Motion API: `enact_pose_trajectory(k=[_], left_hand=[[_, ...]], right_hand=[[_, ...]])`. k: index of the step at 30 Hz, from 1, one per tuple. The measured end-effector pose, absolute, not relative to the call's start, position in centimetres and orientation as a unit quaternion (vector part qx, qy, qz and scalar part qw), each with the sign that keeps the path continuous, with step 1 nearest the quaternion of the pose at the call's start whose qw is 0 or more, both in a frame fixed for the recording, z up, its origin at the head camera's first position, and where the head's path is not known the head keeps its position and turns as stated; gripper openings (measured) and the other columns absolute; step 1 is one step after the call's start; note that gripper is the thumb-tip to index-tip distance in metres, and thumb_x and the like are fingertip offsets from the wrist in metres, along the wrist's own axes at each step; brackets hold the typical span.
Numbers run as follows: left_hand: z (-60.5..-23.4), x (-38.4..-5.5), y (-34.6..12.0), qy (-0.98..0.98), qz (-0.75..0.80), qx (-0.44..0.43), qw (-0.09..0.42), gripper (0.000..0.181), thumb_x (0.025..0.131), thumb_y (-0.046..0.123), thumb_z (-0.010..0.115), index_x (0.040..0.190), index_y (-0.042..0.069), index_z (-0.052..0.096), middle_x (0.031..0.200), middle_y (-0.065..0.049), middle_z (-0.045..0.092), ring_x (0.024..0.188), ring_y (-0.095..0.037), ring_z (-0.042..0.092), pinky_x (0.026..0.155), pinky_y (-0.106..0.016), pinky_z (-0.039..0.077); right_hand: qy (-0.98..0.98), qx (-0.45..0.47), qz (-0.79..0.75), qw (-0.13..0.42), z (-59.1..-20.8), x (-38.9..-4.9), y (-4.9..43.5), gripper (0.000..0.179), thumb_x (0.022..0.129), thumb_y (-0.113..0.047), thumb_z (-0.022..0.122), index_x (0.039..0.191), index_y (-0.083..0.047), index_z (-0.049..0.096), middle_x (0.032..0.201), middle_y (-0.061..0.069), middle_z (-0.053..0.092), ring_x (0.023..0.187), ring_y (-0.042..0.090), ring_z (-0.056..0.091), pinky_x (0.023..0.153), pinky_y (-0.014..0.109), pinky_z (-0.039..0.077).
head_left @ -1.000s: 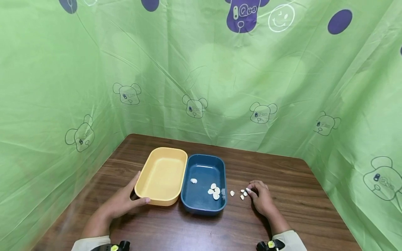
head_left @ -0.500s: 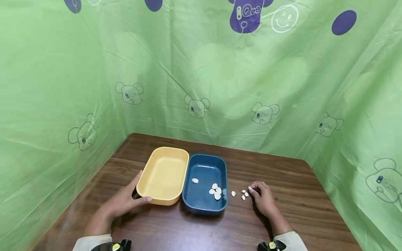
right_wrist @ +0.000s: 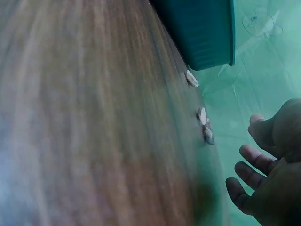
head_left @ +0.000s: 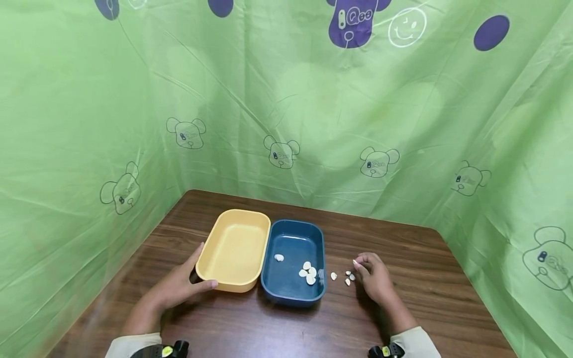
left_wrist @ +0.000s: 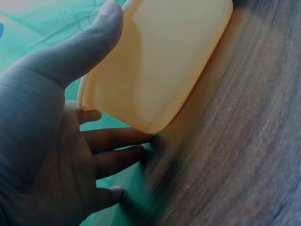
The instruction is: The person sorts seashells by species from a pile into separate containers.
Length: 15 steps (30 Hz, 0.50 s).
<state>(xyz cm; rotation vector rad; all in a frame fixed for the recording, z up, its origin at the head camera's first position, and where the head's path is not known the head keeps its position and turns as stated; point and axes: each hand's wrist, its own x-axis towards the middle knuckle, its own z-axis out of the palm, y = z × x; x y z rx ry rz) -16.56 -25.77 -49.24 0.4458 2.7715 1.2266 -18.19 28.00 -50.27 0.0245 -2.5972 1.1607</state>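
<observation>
My left hand (head_left: pixel 181 286) holds the near-left corner of a yellow plastic tray (head_left: pixel 233 287). In the left wrist view its thumb lies on the rim and the fingers reach along the outside. Over the table, my right hand (head_left: pixel 375 278) pinches a small white shell-like piece (head_left: pixel 355 262) between thumb and fingertips. Just left of that hand lie several more white pieces (head_left: pixel 347 282), one of them (head_left: pixel 333 276) nearer the blue tray (head_left: pixel 293 301). Inside the blue tray are several larger white pieces (head_left: pixel 311 280) in a cluster, plus a separate one (head_left: pixel 279 257).
Both trays stand side by side on a brown wooden table (head_left: pixel 403 243), the yellow one on the left with nothing visible inside. A green patterned curtain (head_left: pixel 331 109) surrounds the table's back and sides.
My right hand has picked up one white piece from the small group and moved slightly up and away with it. The left hand stays on the yellow tray.
</observation>
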Motion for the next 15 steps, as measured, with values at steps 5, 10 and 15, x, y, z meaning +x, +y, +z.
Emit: enact_pose_trajectory(k=[5, 10, 15], left_hand=[[-49.4, -16.6, -25.9, 0.904, 0.400, 0.145, 0.040, 0.121, 0.096, 0.049, 0.083, 0.177, 0.014, 0.001, 0.170, -0.034, 0.038, 0.148, -0.048, 0.052, 0.116, -0.066, 0.045], [-49.5, -16.8, -25.8, 0.907, 0.394, 0.145, 0.037, 0.121, 0.096, 0.052, 0.082, 0.178, 0.015, 0.001, 0.172, -0.032, 0.036, 0.148, -0.046, 0.052, 0.116, -0.064, 0.046], [-49.5, -16.9, -25.9, 0.906, 0.396, 0.145, 0.040, 0.121, 0.095, 0.051, 0.082, 0.178, 0.017, 0.000, 0.173, -0.032, 0.035, 0.150, -0.047, 0.050, 0.116, -0.065, 0.046]], right_hand=[[-0.902, 0.023, 0.404, 0.151, -49.1, -18.3, 26.8, 0.004, 0.105, -0.003, 0.070, 0.102, -0.001, 0.073, 0.131, 0.022, 0.068, 0.131, 0.036, 0.062, 0.107, 0.042, 0.048], [-0.900, 0.026, 0.409, 0.149, -47.7, -18.4, 25.6, 0.004, 0.105, -0.005, 0.070, 0.105, -0.002, 0.072, 0.131, 0.019, 0.067, 0.129, 0.034, 0.062, 0.095, 0.033, 0.053], [-0.898, 0.030, 0.416, 0.141, -46.3, -18.4, 24.2, 0.005, 0.106, -0.006, 0.070, 0.107, -0.002, 0.072, 0.135, 0.017, 0.066, 0.133, 0.035, 0.061, 0.099, 0.041, 0.051]])
